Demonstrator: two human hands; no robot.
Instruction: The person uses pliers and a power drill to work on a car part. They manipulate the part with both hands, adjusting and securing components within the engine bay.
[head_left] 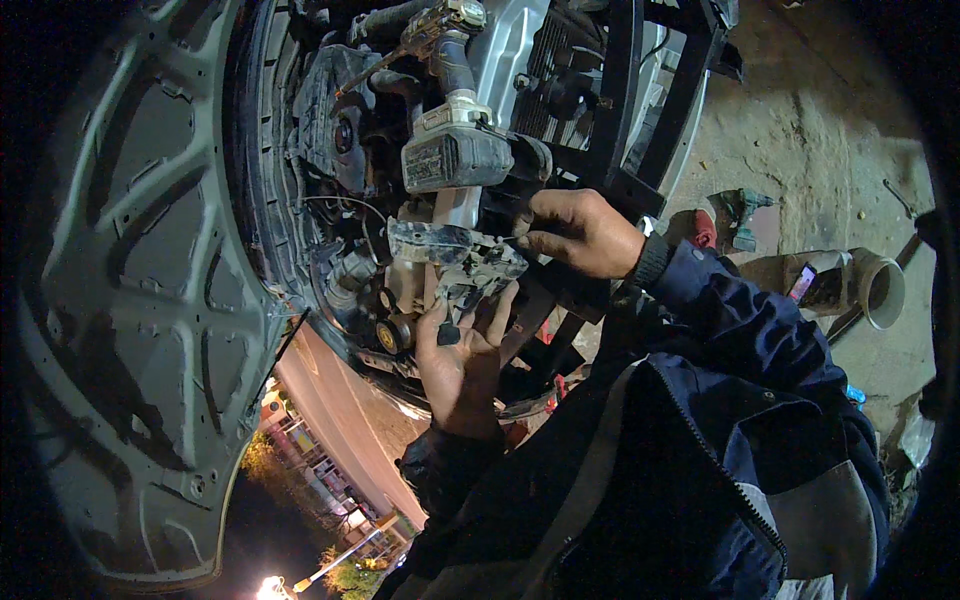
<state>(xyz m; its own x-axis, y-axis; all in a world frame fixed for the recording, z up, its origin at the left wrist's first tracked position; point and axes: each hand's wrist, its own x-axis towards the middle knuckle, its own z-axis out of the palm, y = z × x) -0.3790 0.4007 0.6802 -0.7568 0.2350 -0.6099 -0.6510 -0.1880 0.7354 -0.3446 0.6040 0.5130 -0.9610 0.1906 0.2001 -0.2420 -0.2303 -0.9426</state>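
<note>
A dirty grey plastic bracket-like part (485,270), with a clear-looking edge along its upper left, is held over the front of an open engine bay. My left hand (462,370) supports it from below, fingers curled up around its underside. At the part's upper right end, my right hand (588,232) is closed in a pinch. Whatever sits between its thumb and forefinger is too small to make out. Just beyond the part, a cordless drill (455,120) with a long bit rests on the car's front, its battery toward me.
The raised hood (150,290) fills the left side. Engine parts (340,130) and a black front frame (625,100) surround the work. On the ground at right are a green drill (745,215), a red shoe (705,228), a lit phone (802,283) and a pipe-like cylinder (882,292).
</note>
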